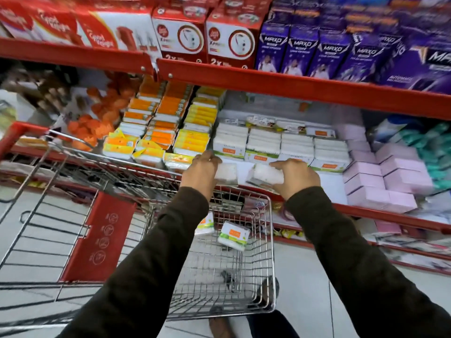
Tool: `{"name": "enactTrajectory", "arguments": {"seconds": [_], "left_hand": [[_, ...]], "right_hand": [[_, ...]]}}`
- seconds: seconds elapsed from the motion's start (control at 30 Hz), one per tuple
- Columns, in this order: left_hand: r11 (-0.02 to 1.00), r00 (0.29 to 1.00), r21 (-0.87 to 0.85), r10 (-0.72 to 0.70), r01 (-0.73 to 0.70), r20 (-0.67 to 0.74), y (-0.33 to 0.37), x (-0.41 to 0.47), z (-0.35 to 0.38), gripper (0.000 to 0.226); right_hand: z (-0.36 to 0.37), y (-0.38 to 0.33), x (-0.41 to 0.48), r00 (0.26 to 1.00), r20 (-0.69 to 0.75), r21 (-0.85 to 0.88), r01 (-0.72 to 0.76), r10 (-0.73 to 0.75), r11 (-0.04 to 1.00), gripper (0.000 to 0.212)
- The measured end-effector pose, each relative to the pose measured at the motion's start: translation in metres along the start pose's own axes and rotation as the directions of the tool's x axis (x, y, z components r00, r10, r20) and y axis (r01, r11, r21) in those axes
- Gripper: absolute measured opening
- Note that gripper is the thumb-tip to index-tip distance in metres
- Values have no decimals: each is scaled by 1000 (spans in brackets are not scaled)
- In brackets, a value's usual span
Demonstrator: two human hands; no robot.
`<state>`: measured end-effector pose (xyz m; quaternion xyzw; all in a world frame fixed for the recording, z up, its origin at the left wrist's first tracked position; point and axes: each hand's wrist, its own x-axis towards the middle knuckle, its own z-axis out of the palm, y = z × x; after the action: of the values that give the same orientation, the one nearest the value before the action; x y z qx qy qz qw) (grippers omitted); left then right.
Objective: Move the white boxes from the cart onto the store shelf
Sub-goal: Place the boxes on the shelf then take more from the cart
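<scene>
My left hand [201,170] grips a white box [228,173] at the front lip of the middle shelf [329,181]. My right hand [296,176] holds a second white box [264,174] just beside it, tilted over the bare shelf floor. Behind both hands stand rows of stacked white boxes with green and orange labels [280,146]. Down in the wire cart [244,289] lie two more white boxes, one label-up [233,235] and one partly hidden by my left sleeve [206,224].
Orange and yellow packs [168,123] fill the shelf to the left, pink boxes [385,179] to the right. A red upper shelf rail [292,86] overhangs the stacks. The cart's red child-seat flap [100,237] stands at left.
</scene>
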<state>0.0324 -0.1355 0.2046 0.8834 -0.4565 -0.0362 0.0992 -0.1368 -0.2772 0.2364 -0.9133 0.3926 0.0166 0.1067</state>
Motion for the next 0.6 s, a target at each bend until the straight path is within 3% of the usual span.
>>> {"name": "enactTrajectory", "arguments": {"seconds": [0.23, 0.4, 0.5, 0.6], "left_hand": [[992, 993, 114, 30, -44, 117, 18, 70, 32, 50], [979, 971, 161, 84, -122, 223, 12, 78, 46, 51], [981, 968, 95, 146, -168, 205, -1, 76, 50, 58], [959, 959, -46, 282, -280, 43, -19, 53, 53, 56]], "right_hand": [[29, 7, 69, 989, 130, -194, 93, -68, 977, 45], [49, 9, 85, 980, 173, -200, 133, -98, 971, 41], [46, 13, 81, 981, 165, -106, 120, -101, 987, 49], [44, 11, 52, 992, 24, 137, 121, -125, 983, 48]]}}
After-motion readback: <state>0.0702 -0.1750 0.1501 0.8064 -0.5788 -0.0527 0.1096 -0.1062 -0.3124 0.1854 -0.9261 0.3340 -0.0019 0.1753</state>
